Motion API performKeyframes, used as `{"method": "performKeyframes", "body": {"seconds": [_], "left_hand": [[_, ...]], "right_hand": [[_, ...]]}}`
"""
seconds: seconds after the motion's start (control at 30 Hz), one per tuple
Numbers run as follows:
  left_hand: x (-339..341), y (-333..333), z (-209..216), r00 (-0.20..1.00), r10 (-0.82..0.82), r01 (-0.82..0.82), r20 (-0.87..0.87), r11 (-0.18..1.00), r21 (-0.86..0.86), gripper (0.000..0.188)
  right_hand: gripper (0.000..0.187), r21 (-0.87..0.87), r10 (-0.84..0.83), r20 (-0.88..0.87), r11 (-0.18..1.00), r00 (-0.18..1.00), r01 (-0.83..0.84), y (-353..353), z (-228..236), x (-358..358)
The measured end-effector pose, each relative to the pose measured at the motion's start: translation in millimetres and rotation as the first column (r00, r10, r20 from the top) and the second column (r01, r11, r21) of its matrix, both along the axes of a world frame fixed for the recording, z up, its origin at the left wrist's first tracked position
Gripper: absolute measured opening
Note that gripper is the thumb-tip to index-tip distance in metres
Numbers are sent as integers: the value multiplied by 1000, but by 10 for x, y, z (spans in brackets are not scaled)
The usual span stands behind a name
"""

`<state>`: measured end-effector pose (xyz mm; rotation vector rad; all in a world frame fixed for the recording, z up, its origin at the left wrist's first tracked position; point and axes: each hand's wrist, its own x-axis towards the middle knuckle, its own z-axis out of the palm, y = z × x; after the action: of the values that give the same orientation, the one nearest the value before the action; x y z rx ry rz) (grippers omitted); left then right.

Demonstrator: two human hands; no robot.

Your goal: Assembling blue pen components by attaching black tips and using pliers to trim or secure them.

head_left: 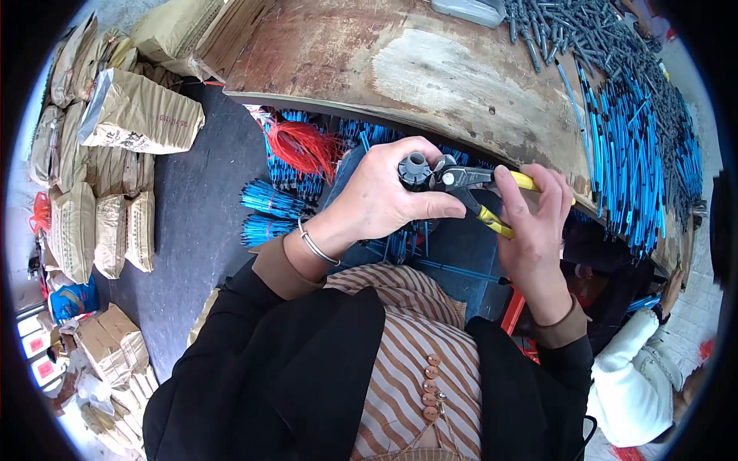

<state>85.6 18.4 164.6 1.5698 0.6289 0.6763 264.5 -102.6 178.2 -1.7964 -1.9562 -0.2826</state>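
Left hand: curled, fingers and thumb partly closed around a dark grey fitting, its round open end facing up. Thumb extends toward the right, below the head of the pliers. Right hand: part-closed on the pliers' yellow handles, which stand apart. Pliers' head is just beside the fitting; cannot tell whether the jaws bite on anything.

Position: fitting and pliers are held in front of the near edge of the wooden surface, in line with the person's torso. On the surface, right side: blue rods in a dense row; at the far side, a heap of dark parts. Below the surface edge: red strands, bundled.
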Motion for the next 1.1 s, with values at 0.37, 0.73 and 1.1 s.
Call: {"method": "performKeyframes", "body": {"seconds": [0.37,0.73,1.1], "left_hand": [[16,-7,56,997,4,-3,-83,1000,11,36],[47,39,124,994,-51,53,-100,999,8,31],[19,68,105,993,-116,114,29,991,74,40]], "right_hand": [[56,130,-48,51,991,998,41,-95,-186,-15],[54,241,-90,197,970,976,40,-43,-129,38],[54,-181,91,-27,979,995,-95,-180,442,149]]}}
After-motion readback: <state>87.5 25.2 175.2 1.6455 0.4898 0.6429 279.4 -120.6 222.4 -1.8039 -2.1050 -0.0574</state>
